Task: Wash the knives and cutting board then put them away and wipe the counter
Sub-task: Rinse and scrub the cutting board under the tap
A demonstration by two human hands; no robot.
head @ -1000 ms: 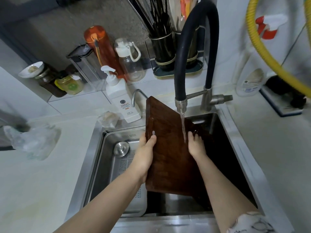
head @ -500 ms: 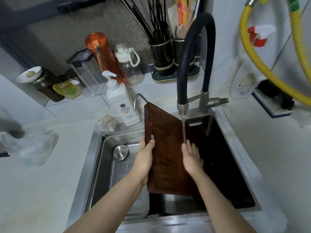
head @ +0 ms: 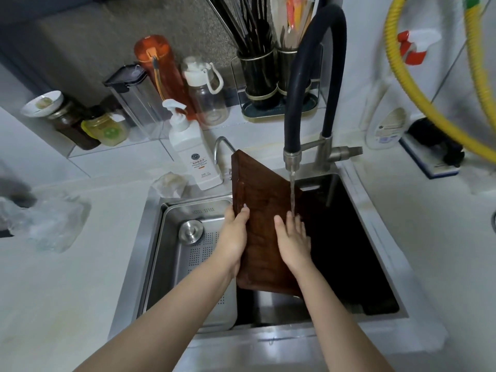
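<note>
Light: dim, cool and even
Glare: soft sheen on the sink [head: 150,237] rim
Edges: wide-angle bend; yellow hose [head: 418,89] curves
Blur: plastic bag [head: 51,221] left of the sink is smeared

Dark wet wood cutting board [head: 263,210]; brushed steel sink [head: 373,210].

The lower right corner of the cutting board [head: 261,224] is covered by the right hand [head: 294,241] and its forearm. The left hand [head: 234,238] has its fingers behind the board's left edge, out of sight, so its grip shows only by the thumb. Both arms run off the bottom edge. The sink [head: 357,259] bottom on the right is too dark to read. The label of the soap bottle [head: 194,157] is too small to read. The utensils [head: 257,20] are cut off at the top edge.
</note>
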